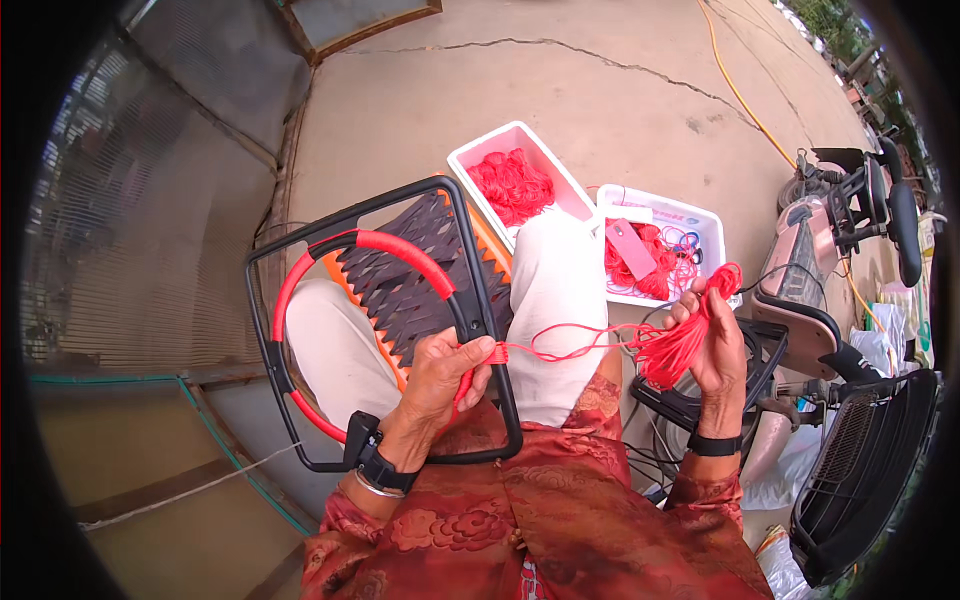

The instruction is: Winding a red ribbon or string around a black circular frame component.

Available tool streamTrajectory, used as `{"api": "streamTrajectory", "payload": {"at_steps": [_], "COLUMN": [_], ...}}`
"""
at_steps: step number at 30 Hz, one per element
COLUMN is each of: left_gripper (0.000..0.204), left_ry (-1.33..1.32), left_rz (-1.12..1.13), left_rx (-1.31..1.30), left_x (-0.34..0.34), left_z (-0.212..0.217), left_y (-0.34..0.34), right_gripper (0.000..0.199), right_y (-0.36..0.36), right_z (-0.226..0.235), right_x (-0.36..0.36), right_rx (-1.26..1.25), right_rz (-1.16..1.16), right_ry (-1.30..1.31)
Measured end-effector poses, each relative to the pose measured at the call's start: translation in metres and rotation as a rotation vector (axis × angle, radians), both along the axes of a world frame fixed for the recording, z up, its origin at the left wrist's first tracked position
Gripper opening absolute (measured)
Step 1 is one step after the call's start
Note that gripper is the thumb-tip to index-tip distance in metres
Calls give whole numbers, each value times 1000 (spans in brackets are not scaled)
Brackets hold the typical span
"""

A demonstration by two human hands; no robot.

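Across my lap lies a black rectangular frame [484, 285] with an inner ring, part of which is tightly wrapped in red cord [408, 262]. My left hand [438, 382] is closed around the ring where it meets the frame's near right side, its thumb beside a few red turns of cord [499, 352]. From there a loose double strand [570, 345] runs right to a bundle of red cord [672, 352]. My right hand [722, 350] grips that bundle, with its strands hanging between the fingers and palm.
A white box of red cord [512, 187] stands ahead. Right of it, a white bin [712, 235] holds more cord, a pink phone [630, 250] and scissors. A dark woven seat [405, 265] with orange edges lies beneath the frame. A scooter [800, 270] stands at right, a panelled wall [170, 230] at left.
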State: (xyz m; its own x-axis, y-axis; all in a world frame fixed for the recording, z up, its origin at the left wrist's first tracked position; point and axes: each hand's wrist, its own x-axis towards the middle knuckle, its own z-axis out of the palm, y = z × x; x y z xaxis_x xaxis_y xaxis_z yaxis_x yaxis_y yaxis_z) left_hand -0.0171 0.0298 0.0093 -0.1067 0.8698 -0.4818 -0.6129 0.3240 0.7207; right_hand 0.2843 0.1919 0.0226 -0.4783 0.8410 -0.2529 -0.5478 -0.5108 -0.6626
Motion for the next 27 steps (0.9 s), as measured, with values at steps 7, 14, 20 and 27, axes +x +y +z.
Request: {"api": "streamTrajectory", "payload": {"at_steps": [7,14,20,27], "left_gripper": [17,18,20,20], "left_ry": [-73,-167,-134,65], "left_rz": [-23,3,35,354], "left_rx": [-25,-40,-74,-37], "left_x": [-4,-14,-14,-5], "left_z": [-2,-14,-16,-25], "left_y": [-2,-3,-5,-13], "right_gripper": [42,33,30,27], "right_y": [59,146,88,33], "right_z": [11,-22,6,58], "right_x": [56,157,-12,-134], "right_rx": [38,27,121,742], "right_rz": [-146,-748,-67,402], "right_ry": [353,-144,-442,-727]}}
